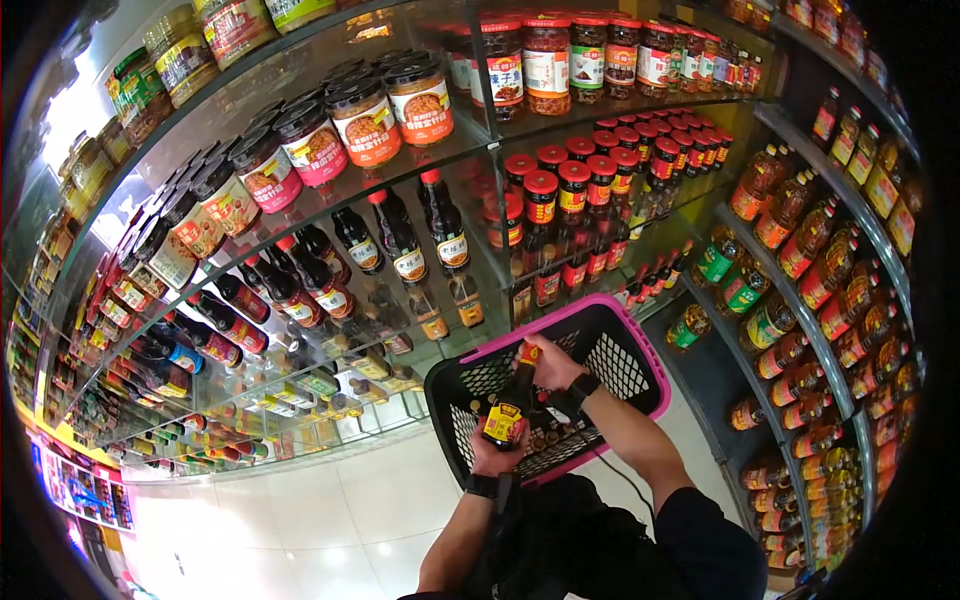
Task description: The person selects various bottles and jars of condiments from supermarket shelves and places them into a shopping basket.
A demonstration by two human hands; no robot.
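Standing in a shop aisle, looking down at both hands over a shopping basket. Gripping a dark bottle with the left hand, closed around the base from below, thumb side up against the yellow and red label. Wrapping the right hand around the neck, closed, just beside the red cap, which pokes out at the upper left of the fingers. Held tilted, cap end leaning up and to the right, base lower and to the left, caught between the two hands. Hanging above the open mouth of the basket, inside the line of its pink rim, clear of the black mesh walls; cannot tell whether touching the small things lying at the bottom. Wearing a black watch on the right wrist and a dark band on the left.

Beyond the basket, glass shelves with wide jars on top, dark sauce bottles one level down, and red-lidded jars further right. Off to the right, rows of amber oil bottles. Below, pale floor tiles.
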